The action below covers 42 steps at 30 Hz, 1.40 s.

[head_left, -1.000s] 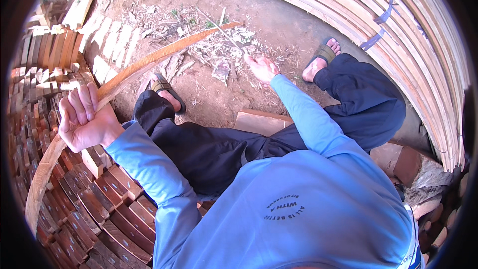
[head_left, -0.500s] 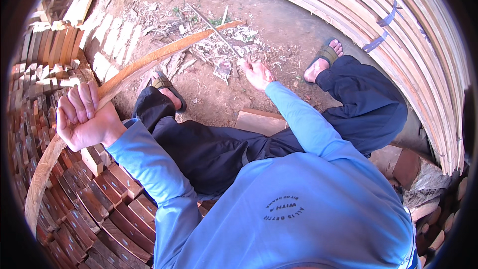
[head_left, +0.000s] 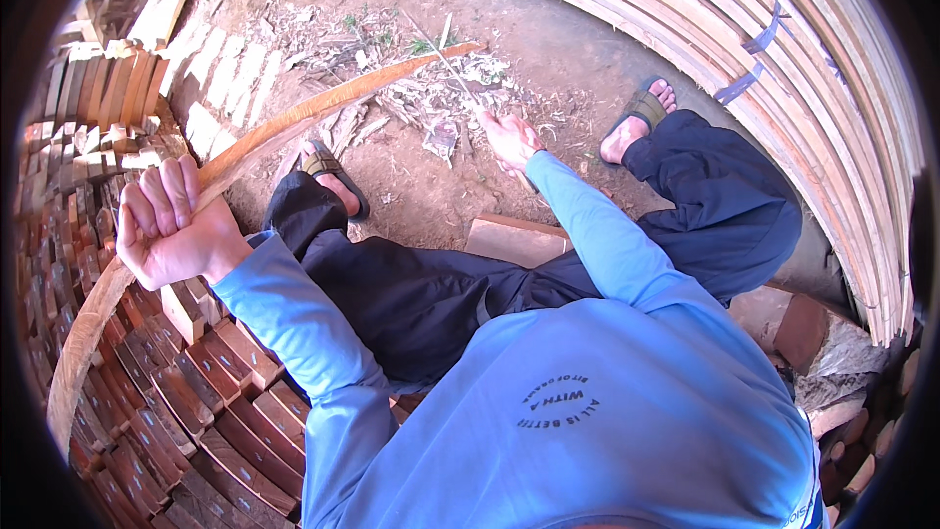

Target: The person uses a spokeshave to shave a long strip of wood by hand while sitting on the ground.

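Observation:
My left hand (head_left: 179,220) is closed around a long, narrow wooden plank (head_left: 294,116), which looks bent by the lens. Its near end runs down past the stacked wood at the left, and its far end reaches over the wood shavings. My right hand (head_left: 511,140) is closed on a long, thin, dark blade (head_left: 452,72). The blade slants up and left from my fist and crosses in view over the plank's far part. Motion blurs it, and I cannot tell whether it touches the wood. A short dark end shows below my fist.
Stacked short wooden pieces (head_left: 211,372) crowd the left side. Long boards (head_left: 832,88) tied with purple strips are piled at the right. Bark scraps and shavings (head_left: 343,49) litter the dirt floor between my sandalled feet. A wooden block (head_left: 514,240) lies before my lap.
My right hand has shifted slightly right and down, and the blade has swung right, nearer the plank's far end. My left hand and the plank have barely moved.

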### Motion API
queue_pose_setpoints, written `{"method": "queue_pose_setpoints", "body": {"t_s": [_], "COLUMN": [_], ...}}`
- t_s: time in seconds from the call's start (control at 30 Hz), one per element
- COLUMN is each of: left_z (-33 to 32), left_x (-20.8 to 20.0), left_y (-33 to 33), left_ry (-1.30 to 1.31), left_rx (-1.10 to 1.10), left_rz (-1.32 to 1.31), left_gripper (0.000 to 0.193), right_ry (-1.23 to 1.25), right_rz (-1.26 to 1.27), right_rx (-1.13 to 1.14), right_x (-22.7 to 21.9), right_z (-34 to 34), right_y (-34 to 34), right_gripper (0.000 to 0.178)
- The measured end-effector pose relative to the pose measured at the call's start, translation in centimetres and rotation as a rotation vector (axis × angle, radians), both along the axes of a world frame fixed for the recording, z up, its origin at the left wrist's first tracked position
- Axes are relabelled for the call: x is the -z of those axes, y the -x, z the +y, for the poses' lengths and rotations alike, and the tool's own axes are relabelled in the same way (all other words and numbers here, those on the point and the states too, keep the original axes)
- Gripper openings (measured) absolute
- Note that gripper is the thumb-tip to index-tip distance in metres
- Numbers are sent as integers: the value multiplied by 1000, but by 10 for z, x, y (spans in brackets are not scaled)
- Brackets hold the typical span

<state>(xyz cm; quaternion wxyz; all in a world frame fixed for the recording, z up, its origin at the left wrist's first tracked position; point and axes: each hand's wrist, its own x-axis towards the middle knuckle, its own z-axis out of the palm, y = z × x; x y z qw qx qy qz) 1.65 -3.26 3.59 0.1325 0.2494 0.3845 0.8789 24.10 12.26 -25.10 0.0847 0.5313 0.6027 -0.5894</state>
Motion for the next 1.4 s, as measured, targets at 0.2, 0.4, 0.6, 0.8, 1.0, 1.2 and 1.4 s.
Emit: {"method": "queue_pose_setpoints", "body": {"t_s": [0.2, 0.4, 0.6, 0.8, 1.0, 1.2, 1.4], "left_z": [-2, 3, -2, 1, -2, -3, -6], "left_x": [-8, 4, -1, -4, -3, -5, -3], "left_y": [-5, 6, 3, -5, 4, -2, 3], "left_ry": [17, 35, 38, 42, 42, 73, 34], "left_rx": [-18, -103, -143, -147, -177, -206, -151], "left_rz": [12, 4, -24, -13, -18, -35, -17], "left_gripper": [37, 35, 35, 36, 35, 34, 36], "right_ry": [-187, -146, -38, -183, -164, -266, 26], "right_rz": [129, 110, -68, 123, 64, 146, 51], "right_rx": [-193, -212, 39, -147, -194, -233, -67], "right_x": [5, -34, 4, 0, -21, -30, 5], "right_z": [-8, -8, -6, -8, -9, -21, -1], "right_y": [-9, 12, 8, -7, 17, 9, -5], "right_gripper": [76, 76, 68, 72, 77, 75, 81]}}
